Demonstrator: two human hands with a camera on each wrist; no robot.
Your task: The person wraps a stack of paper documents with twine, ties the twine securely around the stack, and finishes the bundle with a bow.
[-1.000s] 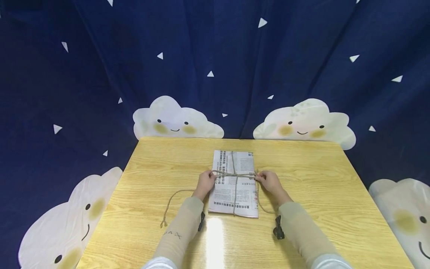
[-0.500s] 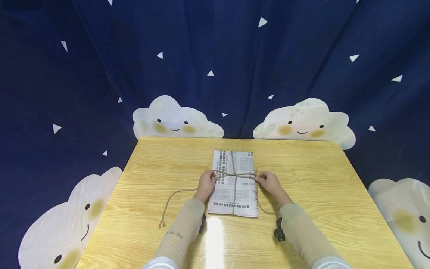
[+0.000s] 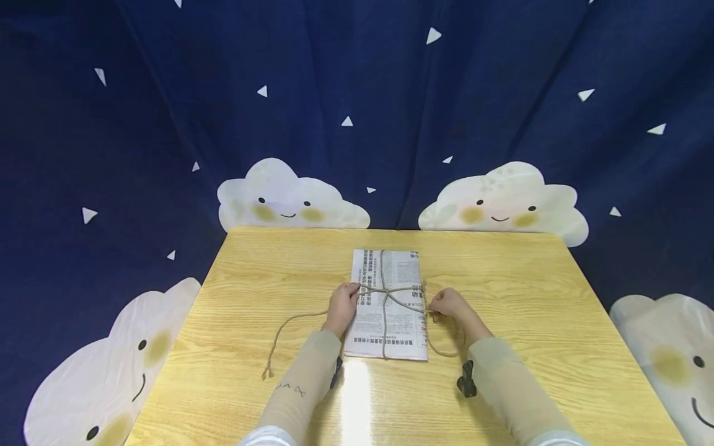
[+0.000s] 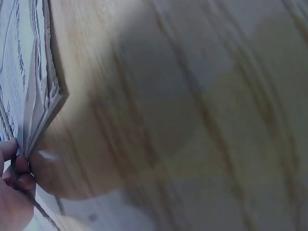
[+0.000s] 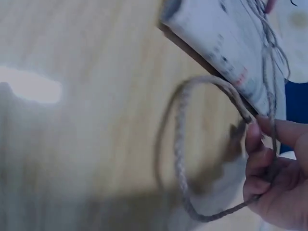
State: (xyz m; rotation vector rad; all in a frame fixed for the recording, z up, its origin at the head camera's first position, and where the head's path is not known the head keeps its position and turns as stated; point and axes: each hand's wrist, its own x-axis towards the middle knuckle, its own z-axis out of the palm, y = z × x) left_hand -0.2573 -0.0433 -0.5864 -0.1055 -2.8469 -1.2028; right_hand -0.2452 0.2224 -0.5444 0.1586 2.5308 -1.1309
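A flat stack of folded newspaper (image 3: 365,331) lies on the table, tied crosswise with brown twine (image 3: 385,328). Strands meet near its middle. At the stack's left edge, my left hand (image 3: 341,310) pinches twine; the left wrist view shows those fingers (image 4: 24,182) curled on the strand beside the paper's corner. Just off the right edge, my right hand (image 3: 452,307) pinches another strand, which slants down from the crossing. In the right wrist view a loop of twine (image 5: 180,159) bows out from the right fingers (image 5: 259,161) over the wood.
A loose twine end (image 3: 273,347) trails on the wooden table (image 3: 519,291) to the left. Dark dangling straps (image 3: 466,379) hang by the sleeves. Behind the table stands a blue curtain (image 3: 368,74) with cloud prints.
My right hand has shifted slightly right and toward me. Its strand now slants away from the other twine across the stack. The left hand stays nearly in place.
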